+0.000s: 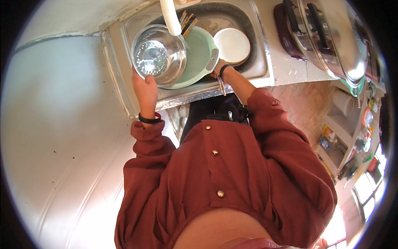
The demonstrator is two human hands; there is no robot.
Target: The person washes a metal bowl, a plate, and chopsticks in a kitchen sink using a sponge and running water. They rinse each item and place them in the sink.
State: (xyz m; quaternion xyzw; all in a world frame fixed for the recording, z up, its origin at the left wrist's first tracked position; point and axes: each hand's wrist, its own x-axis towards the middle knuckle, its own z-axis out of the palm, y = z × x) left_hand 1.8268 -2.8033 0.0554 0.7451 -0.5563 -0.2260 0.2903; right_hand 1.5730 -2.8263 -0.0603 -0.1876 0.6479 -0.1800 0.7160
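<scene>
My left hand [145, 91] grips the near left rim of a shiny stainless steel bowl [174, 62], thumb on the edge. The bowl overlaps the left part of a pale green plastic basin [199, 51] in the sink. Against the basin's right side is my right hand [219, 67], just below its grey-inset handle [212, 59]. Thin chopsticks [221, 87] stick out from under this hand towards me; its fingers are partly hidden. More chopsticks [189, 23] lean behind the bowl and basin. To the right lies a white round dish [231, 45].
A white faucet spout [170, 17] hangs over the bowl. The steel sink's rim [262, 40] meets a counter holding a large lidded metal pot [329, 37] at right. A wall [62, 93] stands close on the left. Shelves [339, 124] with packages are at lower right.
</scene>
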